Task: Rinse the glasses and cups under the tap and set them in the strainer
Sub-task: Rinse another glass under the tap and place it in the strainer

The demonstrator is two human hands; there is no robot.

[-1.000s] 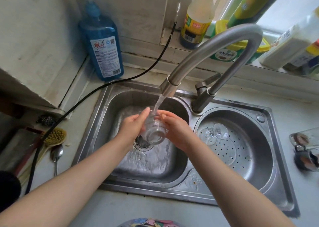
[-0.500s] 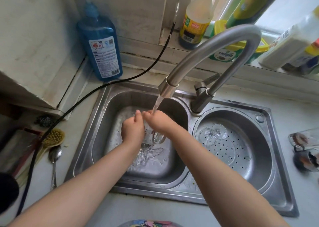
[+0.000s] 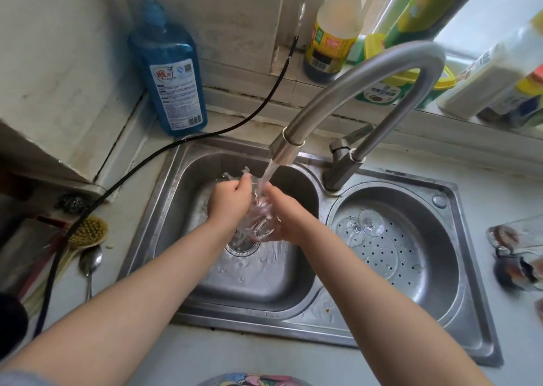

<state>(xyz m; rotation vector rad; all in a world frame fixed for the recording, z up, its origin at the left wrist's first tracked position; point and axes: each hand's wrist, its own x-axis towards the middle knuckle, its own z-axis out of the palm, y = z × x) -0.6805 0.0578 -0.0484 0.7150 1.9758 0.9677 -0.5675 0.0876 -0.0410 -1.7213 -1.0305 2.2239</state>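
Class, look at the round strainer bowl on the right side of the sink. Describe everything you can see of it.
The strainer is a round, shiny metal basin set in the right half of the steel sink. Its flat floor is dotted with small drain holes and water drops. One clear stemmed glass lies tipped on the floor near its left wall. Neither hand touches it.

Home kitchen, lived-in. Double-bowl stainless steel sink (image 3: 467,321) set in pale grey counter, w/ curved brushed-metal gooseneck tap (image 3: 364,91) running water. Right bowl holds round perforated metal strainer (image 3: 411,253). Tall blue dish-liquid pump bottle (image 3: 173,74) stands in the corner by the wall. Windowsill behind carries yellow-labelled dark sauce bottle (image 3: 332,33) + green-yellow condiment tubs (image 3: 393,89), i.e. cooking supplies. Left of sink: yellow bristle scrub brush (image 3: 88,233), metal spoon (image 3: 89,263), dark steel-wool scourer (image 3: 70,203). Worn white tile and a black cable (image 3: 235,122) trailing past the sink rim: domestic, not commercial.
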